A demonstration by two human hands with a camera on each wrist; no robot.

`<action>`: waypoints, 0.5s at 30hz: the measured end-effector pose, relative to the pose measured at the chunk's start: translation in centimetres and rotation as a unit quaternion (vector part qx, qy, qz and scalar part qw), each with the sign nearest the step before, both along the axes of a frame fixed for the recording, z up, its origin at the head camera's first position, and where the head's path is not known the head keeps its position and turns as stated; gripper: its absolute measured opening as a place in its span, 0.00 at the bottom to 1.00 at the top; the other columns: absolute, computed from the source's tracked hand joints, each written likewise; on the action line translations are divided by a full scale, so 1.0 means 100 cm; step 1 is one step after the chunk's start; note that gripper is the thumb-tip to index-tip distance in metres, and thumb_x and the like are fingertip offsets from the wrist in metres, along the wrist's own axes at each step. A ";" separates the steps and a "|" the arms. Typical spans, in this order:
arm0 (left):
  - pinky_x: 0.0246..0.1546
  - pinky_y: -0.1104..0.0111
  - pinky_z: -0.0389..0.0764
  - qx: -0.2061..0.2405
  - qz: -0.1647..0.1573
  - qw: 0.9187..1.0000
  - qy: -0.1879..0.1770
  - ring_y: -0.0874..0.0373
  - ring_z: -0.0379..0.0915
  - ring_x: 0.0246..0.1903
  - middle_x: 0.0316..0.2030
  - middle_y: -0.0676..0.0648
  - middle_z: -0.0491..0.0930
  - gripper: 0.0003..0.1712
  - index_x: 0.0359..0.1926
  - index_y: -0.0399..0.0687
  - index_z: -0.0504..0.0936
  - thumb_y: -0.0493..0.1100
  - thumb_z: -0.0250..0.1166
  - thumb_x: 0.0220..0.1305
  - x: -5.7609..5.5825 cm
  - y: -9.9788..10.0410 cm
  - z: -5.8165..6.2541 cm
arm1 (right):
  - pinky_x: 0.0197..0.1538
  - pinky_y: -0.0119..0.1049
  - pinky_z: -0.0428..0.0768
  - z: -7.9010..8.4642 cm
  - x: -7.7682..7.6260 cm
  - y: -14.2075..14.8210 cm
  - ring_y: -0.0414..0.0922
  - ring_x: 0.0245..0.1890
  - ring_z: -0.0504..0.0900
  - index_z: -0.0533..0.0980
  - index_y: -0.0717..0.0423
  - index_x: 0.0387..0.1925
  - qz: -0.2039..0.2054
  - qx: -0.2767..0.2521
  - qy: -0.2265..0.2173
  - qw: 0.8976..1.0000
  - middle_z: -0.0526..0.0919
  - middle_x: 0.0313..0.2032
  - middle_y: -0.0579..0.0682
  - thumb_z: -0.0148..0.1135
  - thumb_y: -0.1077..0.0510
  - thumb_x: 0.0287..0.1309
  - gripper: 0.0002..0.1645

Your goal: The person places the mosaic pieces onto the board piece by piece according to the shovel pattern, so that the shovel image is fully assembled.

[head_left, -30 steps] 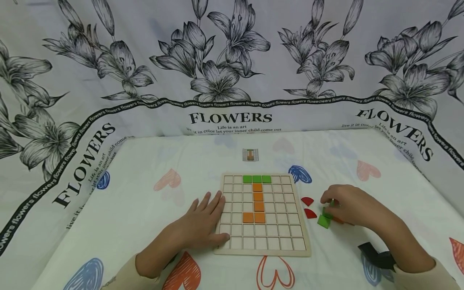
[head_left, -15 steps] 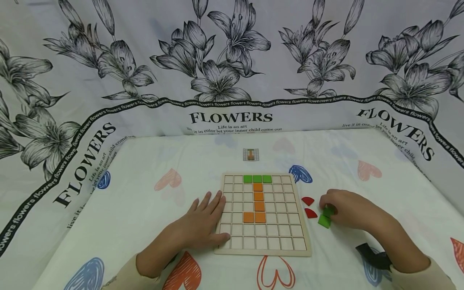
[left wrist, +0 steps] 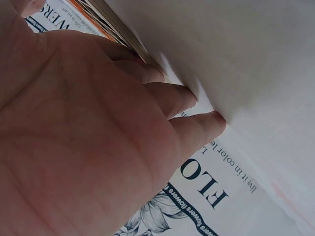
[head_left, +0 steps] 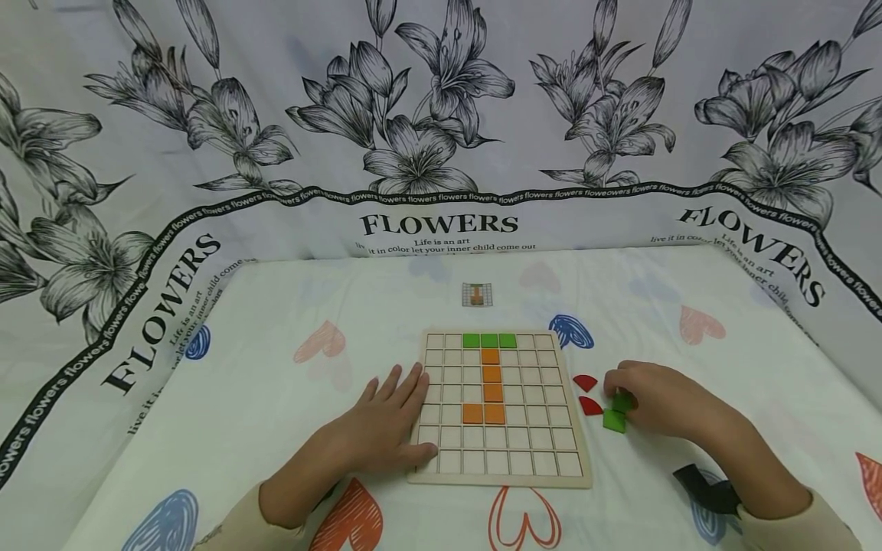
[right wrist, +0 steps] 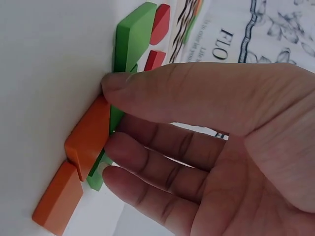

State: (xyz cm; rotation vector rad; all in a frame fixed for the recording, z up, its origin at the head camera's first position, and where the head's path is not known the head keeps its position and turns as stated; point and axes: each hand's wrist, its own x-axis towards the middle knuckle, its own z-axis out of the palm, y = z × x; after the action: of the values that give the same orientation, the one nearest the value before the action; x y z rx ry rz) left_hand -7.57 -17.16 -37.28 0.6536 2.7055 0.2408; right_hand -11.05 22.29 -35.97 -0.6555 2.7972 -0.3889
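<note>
In the head view, a light wooden grid board (head_left: 530, 438) carries green squares in its far row and orange squares below them. My left hand (head_left: 382, 425) rests with spread, straight fingers on the board's left edge; in the left wrist view the fingers (left wrist: 172, 101) reach along that edge. Right of the board, my right hand (head_left: 664, 398) pinches a green square tile (head_left: 623, 401) between thumb and fingers. Another green tile (head_left: 614, 421) lies against it. The right wrist view shows orange tiles (right wrist: 57, 199) beneath and beside the fingers, hidden by the hand in the head view.
Two red quarter-round pieces (head_left: 590, 405) lie between the board and my right hand. A small pattern card (head_left: 477, 295) sits beyond the board. Near the right wrist there is a black strap (head_left: 706, 490). A flower-printed cloth (head_left: 441, 153) stands up behind.
My right hand has shifted slightly left and toward me, its fingers drawing in round the green tile. The nearer green tile has slid and turned a little. The left hand stays put.
</note>
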 end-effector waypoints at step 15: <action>0.69 0.40 0.47 0.010 -0.012 1.000 0.005 0.39 0.35 0.76 0.79 0.41 0.42 0.57 0.79 0.39 0.50 0.69 0.59 0.65 0.000 -0.002 0.002 | 0.34 0.35 0.75 -0.001 0.001 -0.003 0.40 0.29 0.70 0.81 0.47 0.35 0.030 -0.024 0.028 0.999 0.73 0.29 0.39 0.66 0.74 0.48 0.19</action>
State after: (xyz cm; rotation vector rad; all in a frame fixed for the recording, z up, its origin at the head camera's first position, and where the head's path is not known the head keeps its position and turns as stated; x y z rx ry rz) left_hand -7.54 -17.34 -37.09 0.6954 2.7054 0.2609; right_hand -10.90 21.95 -36.10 -0.7700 2.8219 -0.4339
